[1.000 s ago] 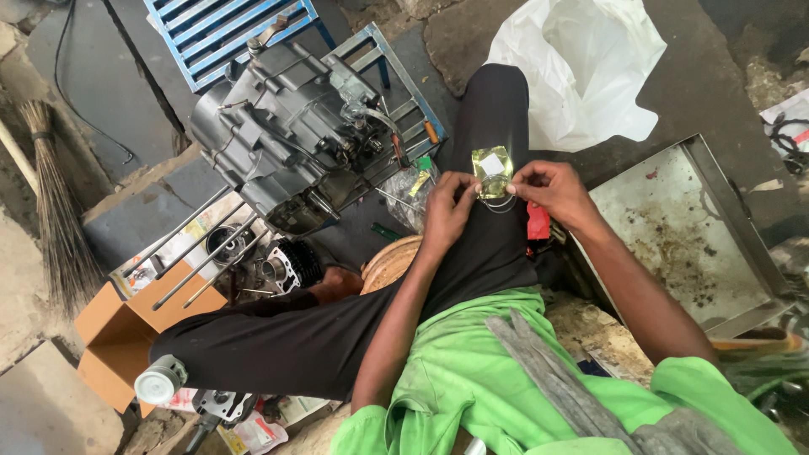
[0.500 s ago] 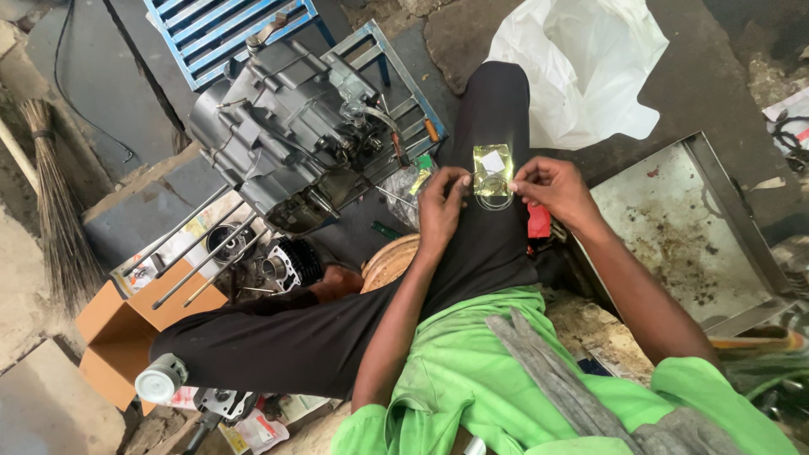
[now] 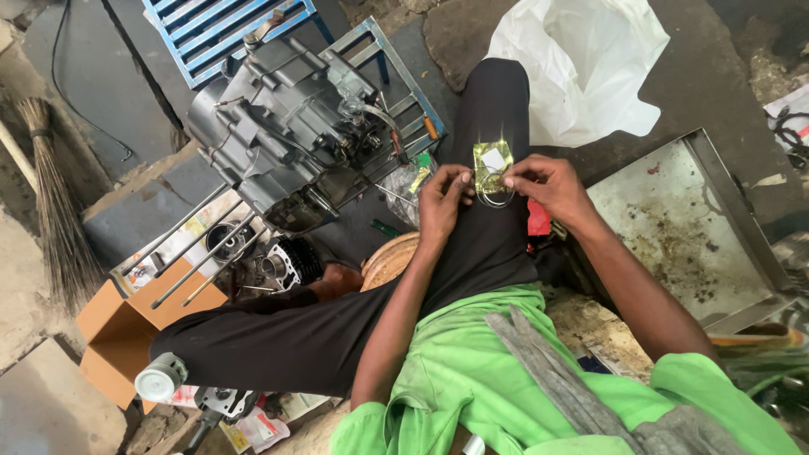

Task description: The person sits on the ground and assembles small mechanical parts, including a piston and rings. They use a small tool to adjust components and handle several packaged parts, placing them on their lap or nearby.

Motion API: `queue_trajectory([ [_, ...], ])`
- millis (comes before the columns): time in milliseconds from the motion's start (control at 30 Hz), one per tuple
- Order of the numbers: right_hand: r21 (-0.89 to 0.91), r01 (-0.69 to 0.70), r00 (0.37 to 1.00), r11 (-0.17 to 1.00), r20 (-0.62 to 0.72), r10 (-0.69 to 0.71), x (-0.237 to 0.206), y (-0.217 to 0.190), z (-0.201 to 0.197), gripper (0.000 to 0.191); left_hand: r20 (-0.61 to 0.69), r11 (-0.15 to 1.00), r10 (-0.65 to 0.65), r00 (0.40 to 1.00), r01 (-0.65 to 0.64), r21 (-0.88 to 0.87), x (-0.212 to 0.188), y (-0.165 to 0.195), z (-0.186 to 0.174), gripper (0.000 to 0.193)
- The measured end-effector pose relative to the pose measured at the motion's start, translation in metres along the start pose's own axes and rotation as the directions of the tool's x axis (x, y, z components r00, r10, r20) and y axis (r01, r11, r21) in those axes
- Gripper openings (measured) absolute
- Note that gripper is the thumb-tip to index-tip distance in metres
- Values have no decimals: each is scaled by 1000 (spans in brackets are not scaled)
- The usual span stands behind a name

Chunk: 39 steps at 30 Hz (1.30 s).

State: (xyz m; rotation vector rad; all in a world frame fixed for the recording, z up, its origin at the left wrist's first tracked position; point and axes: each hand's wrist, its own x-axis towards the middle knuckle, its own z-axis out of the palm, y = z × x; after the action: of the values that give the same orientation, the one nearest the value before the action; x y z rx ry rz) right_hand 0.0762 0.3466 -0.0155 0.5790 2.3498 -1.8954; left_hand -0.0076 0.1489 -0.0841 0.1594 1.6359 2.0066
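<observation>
Both my hands meet over my right knee in black trousers. My left hand and my right hand pinch a small clear plastic packet with a yellow-green card inside. A thin metal ring hangs out of the packet between my fingers. Left of my hands, a grey motorcycle engine rests on a blue metal stand, with long studs pointing toward me.
A white plastic bag lies ahead. A dirty metal tray sits at the right. At the left are a cardboard box, a finned cylinder, a broom and a piston. A round wooden stool is under my leg.
My hands have shifted slightly apart on the packet, and the thin metal ring now shows more below it. The view has moved a little.
</observation>
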Motion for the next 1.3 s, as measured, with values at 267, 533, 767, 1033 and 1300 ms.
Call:
queue_trajectory([
  [267,83,-13,1000,996,8,13,1,7,1,13,-2,1000,2,1000,-2,21,0,-2,-2,17],
  [533,175,-5,998,985,-57,15,3,13,-1,11,-33,998,2,999,0,56,1,-3,-3,18],
  [767,195,59,994,979,-100,-40,0,7,1,23,-60,997,-1,998,6,76,0,1,-3,19],
  [1033,334,-7,998,943,-56,27,-1,8,-4,25,-66,997,7,998,-1,80,-1,3,-2,17],
  [1300,439,-35,995,898,-72,74,3,11,-6,28,-63,996,4,998,1,90,-3,5,0,17],
])
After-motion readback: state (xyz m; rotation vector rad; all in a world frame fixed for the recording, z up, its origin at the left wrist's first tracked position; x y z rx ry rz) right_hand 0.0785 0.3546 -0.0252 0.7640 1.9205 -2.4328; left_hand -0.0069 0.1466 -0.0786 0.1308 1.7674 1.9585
